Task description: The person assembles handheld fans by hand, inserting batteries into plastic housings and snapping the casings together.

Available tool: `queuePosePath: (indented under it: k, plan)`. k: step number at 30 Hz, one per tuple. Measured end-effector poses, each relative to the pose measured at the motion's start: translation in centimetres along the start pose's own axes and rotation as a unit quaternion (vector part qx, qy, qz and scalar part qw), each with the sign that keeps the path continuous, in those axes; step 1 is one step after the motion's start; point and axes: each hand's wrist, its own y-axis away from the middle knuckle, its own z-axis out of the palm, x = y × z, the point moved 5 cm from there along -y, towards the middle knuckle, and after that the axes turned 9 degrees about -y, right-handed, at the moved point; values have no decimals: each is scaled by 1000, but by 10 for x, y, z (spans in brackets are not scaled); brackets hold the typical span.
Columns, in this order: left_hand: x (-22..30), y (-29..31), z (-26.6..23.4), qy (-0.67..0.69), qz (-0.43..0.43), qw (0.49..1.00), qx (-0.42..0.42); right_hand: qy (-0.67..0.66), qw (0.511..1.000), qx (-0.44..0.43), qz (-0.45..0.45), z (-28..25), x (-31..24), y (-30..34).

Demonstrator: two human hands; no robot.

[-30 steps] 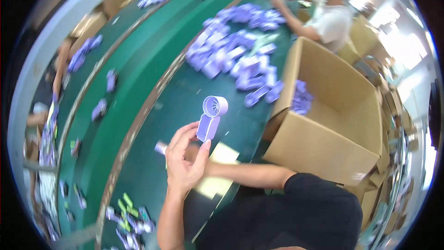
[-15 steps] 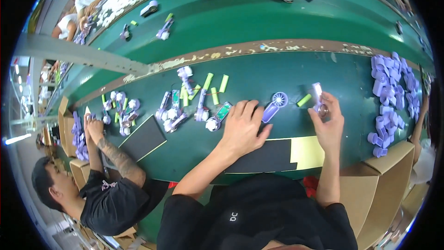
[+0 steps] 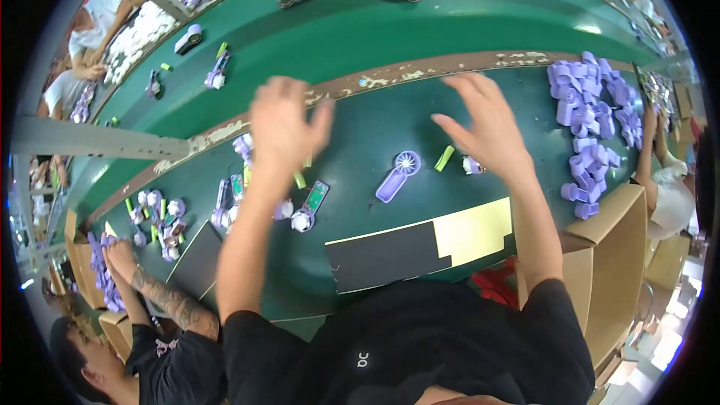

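Note:
My left hand (image 3: 283, 124) is raised over the far side of the green bench, slightly blurred, thumb apart from the fingers and nothing visible in it. My right hand (image 3: 486, 126), also lifted, has its fingers spread and holds nothing. Between them lies a purple handheld fan shell (image 3: 397, 177) with a round spoked head. A lime-green battery cell (image 3: 444, 157) rests right of it. Beside that, a small white-and-purple fan part (image 3: 472, 166) is partly covered by my right hand. Near my left forearm lies a fan half with a green circuit board (image 3: 316, 196); my forearm hides some parts behind it.
A pile of purple shells (image 3: 589, 116) occupies the right end, above a cardboard box (image 3: 619, 247). A black-and-yellow mat (image 3: 382, 256) lies in front of me. Beyond a worn ledge (image 3: 397, 75) runs a green belt carrying fan parts. A co-worker (image 3: 176, 345) works at left.
Both hands have risen and moved toward the far ledge, the left leaving the fan shell and circuit-board half. My right hand has let go of the fan part. The whole view has shifted.

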Motion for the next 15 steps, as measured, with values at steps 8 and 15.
queuePosePath:
  k: [8,15]
  plan:
    - [-202,-47,71,-252,-211,935,-132,-35,989,-116,-83,128,30,-148]
    - [-232,-70,89,-183,-233,954,-55,169,982,-61,-55,194,75,-288]
